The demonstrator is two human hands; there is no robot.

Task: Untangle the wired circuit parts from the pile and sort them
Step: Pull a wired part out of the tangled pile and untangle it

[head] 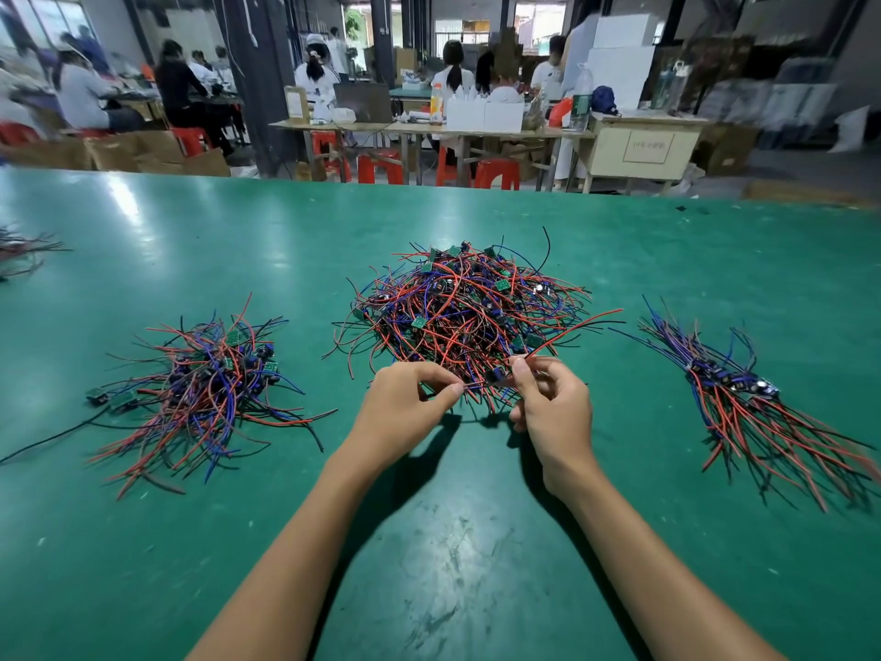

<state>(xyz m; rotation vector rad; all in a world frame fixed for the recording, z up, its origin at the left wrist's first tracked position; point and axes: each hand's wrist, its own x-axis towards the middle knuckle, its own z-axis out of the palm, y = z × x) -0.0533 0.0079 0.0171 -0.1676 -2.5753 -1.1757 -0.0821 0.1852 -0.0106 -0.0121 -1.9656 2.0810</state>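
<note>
A big tangled pile (pixel 469 307) of red, blue and black wires with small green circuit boards lies in the middle of the green table (pixel 200 231). At its near edge my left hand (pixel 405 407) pinches wire ends, and my right hand (pixel 555 407) pinches a wired part (pixel 496 375) with a dark component. A long red wire (pixel 579 324) runs up and right from my right fingers. Left of the hands lies a looser heap (pixel 205 388) of wired parts. At the right, a sorted bundle (pixel 743 393) lies with its wires roughly aligned.
More wires (pixel 21 250) poke in at the table's far left edge. Beyond the table's far edge stand workbenches (pixel 429 128), red stools (pixel 496 174) and seated people. Bare green surface lies in front of my forearms.
</note>
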